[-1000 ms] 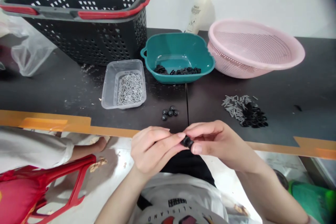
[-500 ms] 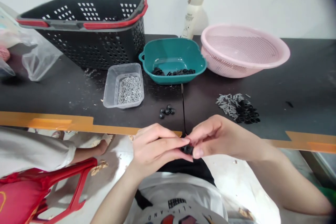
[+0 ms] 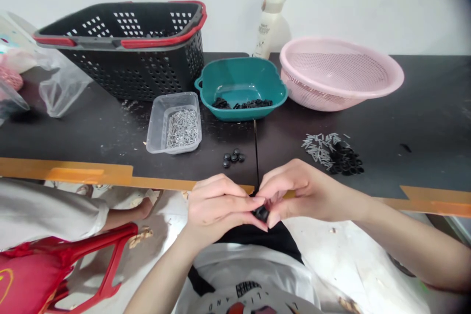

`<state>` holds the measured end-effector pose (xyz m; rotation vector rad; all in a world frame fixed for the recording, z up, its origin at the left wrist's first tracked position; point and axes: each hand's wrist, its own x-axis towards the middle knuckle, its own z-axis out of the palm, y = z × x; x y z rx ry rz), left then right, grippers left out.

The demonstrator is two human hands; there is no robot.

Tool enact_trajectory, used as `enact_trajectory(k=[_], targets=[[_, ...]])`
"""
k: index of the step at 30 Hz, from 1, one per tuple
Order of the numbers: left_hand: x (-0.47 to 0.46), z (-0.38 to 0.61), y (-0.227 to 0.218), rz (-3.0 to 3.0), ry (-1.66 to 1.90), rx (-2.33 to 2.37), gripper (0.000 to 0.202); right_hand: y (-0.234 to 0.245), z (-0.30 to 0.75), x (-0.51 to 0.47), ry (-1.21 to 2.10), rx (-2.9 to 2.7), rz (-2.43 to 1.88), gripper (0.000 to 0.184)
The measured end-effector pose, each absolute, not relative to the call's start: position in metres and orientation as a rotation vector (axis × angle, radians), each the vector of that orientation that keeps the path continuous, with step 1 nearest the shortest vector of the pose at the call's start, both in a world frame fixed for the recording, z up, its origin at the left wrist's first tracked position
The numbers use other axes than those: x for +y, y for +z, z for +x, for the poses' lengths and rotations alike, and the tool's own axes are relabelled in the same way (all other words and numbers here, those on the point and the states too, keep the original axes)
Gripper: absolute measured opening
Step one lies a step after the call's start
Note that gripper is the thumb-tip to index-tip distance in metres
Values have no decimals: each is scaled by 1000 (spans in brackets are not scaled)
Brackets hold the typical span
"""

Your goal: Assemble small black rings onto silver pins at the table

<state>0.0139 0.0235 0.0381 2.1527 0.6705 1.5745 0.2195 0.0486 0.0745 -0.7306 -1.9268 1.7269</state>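
A small black plastic part (image 3: pixel 261 213) is pinched between my two hands, just in front of the table edge. My left hand (image 3: pixel 221 206) closes on it from the left, fingers straight and pressed together over the thumb. From the right, my right hand (image 3: pixel 294 194) grips it between thumb and fingertips. The fingers cover much of the part, so its exact shape is hidden. Beyond my hands, several round black caps (image 3: pixel 234 157) sit in a small cluster on the table. Further right lies a pile of grey pins (image 3: pixel 317 149) beside black ring-like pieces (image 3: pixel 346 159).
A clear tub (image 3: pixel 156 127) holds many metal pins. Behind stand a black basket (image 3: pixel 136 71) with red handles, a teal basin (image 3: pixel 241 114) with black pieces, a white bottle (image 3: pixel 268 27) and a pink colander (image 3: pixel 324 98). A red chair (image 3: pixel 114 260) and another person's leg (image 3: pixel 125 217) are left.
Both hands keep hold of the black part, with the right fingers shifted slightly around it. The view has tilted a little, so the things on the table appear slightly lower.
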Motion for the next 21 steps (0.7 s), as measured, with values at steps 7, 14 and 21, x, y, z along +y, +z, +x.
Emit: enact_trajectory(k=[7, 14, 21], targets=[[27, 13, 32, 2106, 1555, 635, 28, 64, 217, 47, 1624, -1949, -634, 14], [28, 17, 32, 2085, 1543, 711, 27, 65, 214, 48, 1787, -1810, -753, 10], [34, 24, 26, 2175, 1590, 848, 20, 44, 223, 45, 2251, -1304, -860, 24]])
